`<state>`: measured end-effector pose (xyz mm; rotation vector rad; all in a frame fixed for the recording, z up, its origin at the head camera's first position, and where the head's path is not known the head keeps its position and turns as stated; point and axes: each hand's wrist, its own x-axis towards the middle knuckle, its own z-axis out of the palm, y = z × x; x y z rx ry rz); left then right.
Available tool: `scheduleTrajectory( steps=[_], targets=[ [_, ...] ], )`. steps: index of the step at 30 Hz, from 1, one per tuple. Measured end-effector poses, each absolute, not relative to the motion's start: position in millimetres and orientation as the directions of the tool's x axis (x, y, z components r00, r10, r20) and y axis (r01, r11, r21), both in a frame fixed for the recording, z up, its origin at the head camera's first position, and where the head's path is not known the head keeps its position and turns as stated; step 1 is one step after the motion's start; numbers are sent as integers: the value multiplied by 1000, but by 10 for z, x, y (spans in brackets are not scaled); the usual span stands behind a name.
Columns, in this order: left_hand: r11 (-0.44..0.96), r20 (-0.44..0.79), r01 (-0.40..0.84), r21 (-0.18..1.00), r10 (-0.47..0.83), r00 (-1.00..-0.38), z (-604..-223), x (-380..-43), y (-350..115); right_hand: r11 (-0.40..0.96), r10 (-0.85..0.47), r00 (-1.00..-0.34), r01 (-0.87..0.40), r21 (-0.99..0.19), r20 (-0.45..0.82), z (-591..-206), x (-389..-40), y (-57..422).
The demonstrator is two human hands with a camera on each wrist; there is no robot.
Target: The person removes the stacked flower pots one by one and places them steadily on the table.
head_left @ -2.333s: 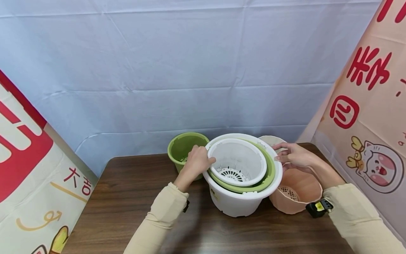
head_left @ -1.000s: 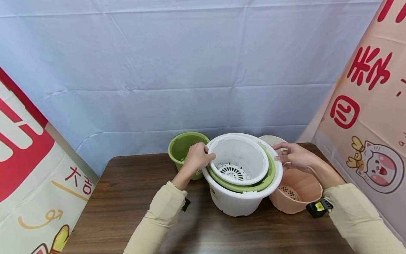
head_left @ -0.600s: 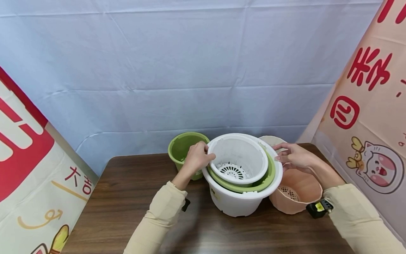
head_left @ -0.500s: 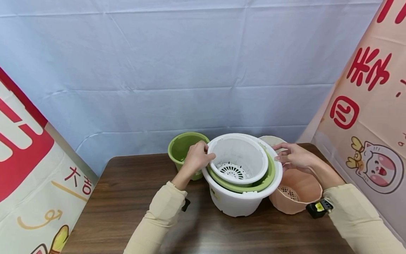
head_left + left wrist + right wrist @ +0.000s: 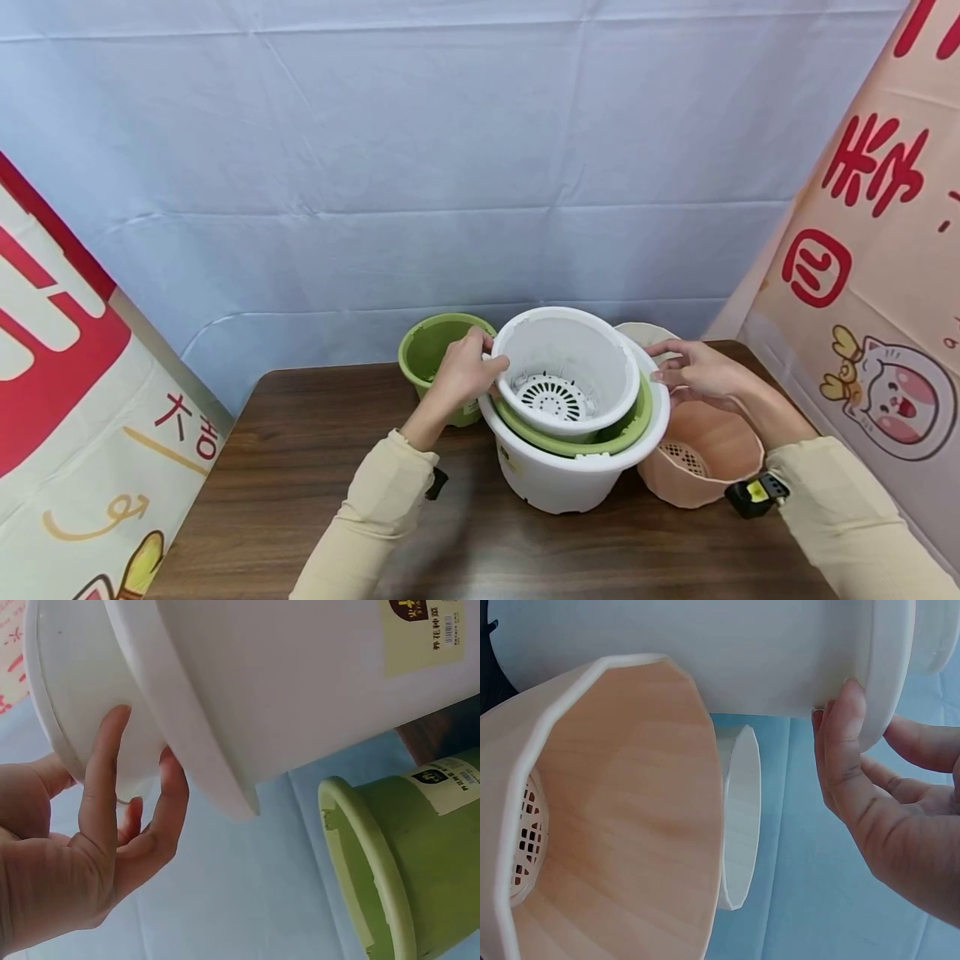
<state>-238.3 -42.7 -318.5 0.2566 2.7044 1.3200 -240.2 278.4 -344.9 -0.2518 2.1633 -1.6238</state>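
My left hand (image 5: pixel 465 367) pinches the left rim of a small white flowerpot (image 5: pixel 570 350) with a slotted bottom. That pot is tilted and stands partly inside a light green flowerpot (image 5: pixel 641 421), which is nested in a large white flowerpot (image 5: pixel 555 483). In the left wrist view, the thumb of my left hand (image 5: pixel 90 840) is behind the small pot's rim, and its fingers lie along the outer wall. On the right, my right hand (image 5: pixel 697 368) grips the large pot's rim; the right wrist view shows thumb and fingers of that hand (image 5: pixel 900 810) on either side of it.
Behind my left hand stands a green flowerpot (image 5: pixel 431 346). A peach flowerpot (image 5: pixel 723 437) with a perforated bottom stands right of the stack, and a cream pot (image 5: pixel 637 332) is behind it. The brown table (image 5: pixel 315 467) ends at a pale blue cloth backdrop (image 5: pixel 375 167).
The small white pot has risen slightly out of the nested pots, with my left hand holding its rim. My right hand stays on the large white pot, which has barely moved.
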Motion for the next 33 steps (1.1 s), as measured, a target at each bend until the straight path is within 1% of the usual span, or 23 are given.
scheduleTrajectory(
  steps=[9,16,20,29,33],
  targets=[
    [578,-8,118,808,210,-978,-3090,-2336,-452,297,-388,-896,101,-950,-217,-3467,-2404,2786],
    [517,21,112,849,179,-984,-3006,-2293,-472,298,-387,-896,101,-949,-217,-3463,-2397,2784],
    [505,34,115,855,165,-986,-2962,-2274,-489,300,-383,-899,98,-949,-214,-3461,-2396,2785],
    [440,59,124,889,159,-986,-2861,-2212,-550,296,-390,-897,91,-951,-207,-3467,-2399,2788],
    [440,69,127,889,145,-987,-2812,-2198,-587,286,-394,-896,91,-954,-203,-3469,-2404,2793]
  ],
)
